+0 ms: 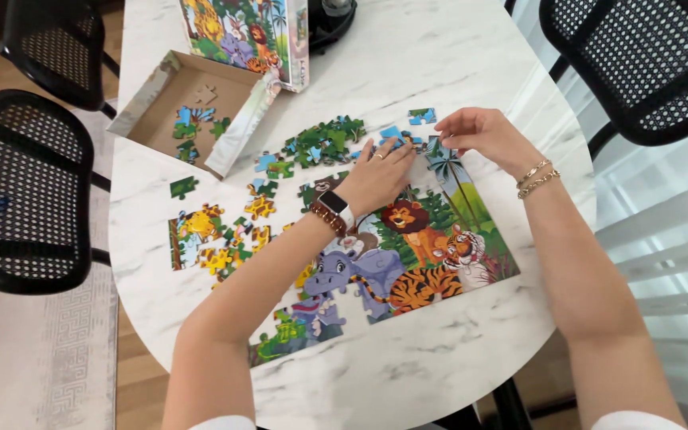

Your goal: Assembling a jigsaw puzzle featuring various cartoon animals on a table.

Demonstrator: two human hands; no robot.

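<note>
A partly built jungle-animal jigsaw [420, 255] with a lion, a tiger and an elephant lies on the white marble table [408, 374]. My left hand [376, 173], with a watch on the wrist, rests flat on the puzzle's upper left edge, fingers spread. My right hand [479, 131], with bracelets on the wrist, pinches at the puzzle's top edge by the palm tree; a small piece seems to sit under its fingertips. A blue-green loose piece [421, 116] lies just left of it. A heap of green pieces [324, 142] lies beyond my left hand.
An open cardboard box tray [189, 107] with a few pieces sits at the far left, the picture lid [240, 32] behind it. Yellow giraffe pieces [209, 239] lie left of the puzzle. Black mesh chairs [25, 191] [639, 64] flank the table. A dark object [330, 20] stands at the back.
</note>
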